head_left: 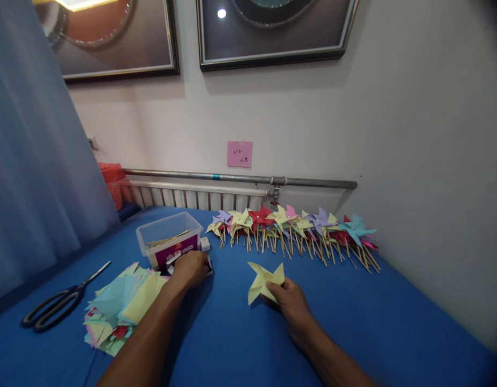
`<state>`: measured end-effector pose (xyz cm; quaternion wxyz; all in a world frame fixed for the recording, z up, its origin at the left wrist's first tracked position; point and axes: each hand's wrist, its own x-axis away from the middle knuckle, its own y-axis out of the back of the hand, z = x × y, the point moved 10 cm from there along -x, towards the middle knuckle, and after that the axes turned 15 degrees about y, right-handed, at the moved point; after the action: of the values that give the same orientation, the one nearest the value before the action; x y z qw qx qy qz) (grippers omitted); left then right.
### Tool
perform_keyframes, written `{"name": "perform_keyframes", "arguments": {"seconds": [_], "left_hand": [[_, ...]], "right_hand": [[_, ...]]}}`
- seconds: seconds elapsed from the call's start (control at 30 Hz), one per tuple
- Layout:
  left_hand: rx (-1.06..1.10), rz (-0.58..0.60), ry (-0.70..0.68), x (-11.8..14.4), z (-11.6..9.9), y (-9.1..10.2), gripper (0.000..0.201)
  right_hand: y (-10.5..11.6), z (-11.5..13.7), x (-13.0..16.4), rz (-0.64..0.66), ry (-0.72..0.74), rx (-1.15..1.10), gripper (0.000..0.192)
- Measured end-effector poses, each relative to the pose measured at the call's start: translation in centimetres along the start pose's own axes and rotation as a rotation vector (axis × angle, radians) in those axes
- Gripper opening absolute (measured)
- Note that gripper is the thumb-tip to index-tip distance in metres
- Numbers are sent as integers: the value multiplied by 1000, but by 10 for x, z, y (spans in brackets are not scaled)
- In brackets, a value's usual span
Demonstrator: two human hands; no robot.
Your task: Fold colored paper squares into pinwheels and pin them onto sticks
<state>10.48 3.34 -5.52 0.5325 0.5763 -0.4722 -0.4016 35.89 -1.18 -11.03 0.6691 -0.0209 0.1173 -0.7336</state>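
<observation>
A pale yellow paper pinwheel point(266, 282) with no stick showing is pinched in my right hand point(291, 305), the thumb pressed near its centre. My left hand point(191, 269) reaches into a small open box point(209, 264) in front of the clear plastic tub point(170, 228). Its fingers point down and are mostly hidden, so what they touch does not show. Thin wooden sticks point(168, 239) lie in the tub. Beside my left forearm is a pile of coloured paper pieces point(125, 301).
Black-handled scissors point(65, 301) lie at the left on the blue table surface point(232, 344). Several finished pinwheels on sticks point(281, 217) line the back right. A small white box point(205, 244) stands by the tub. Behind are a pipe point(313, 183), a radiator point(192, 196) and a red basket point(112, 180).
</observation>
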Motion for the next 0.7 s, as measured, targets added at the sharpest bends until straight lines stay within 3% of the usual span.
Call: {"name": "perform_keyframes", "arguments": {"seconds": [0.23,0.5,0.7], "left_hand": [[54,48,-100,1,-8,-4,25],[-52,6,-67,-1,-7,-10,27],[-23,46,-106,3,-13,-10,25]], "right_hand": [[1,-2,-2,11,13,-1,22],[-1,-4,-4,50,15,-3,25],[-1,-2,-3,25,6,-18,22]]}}
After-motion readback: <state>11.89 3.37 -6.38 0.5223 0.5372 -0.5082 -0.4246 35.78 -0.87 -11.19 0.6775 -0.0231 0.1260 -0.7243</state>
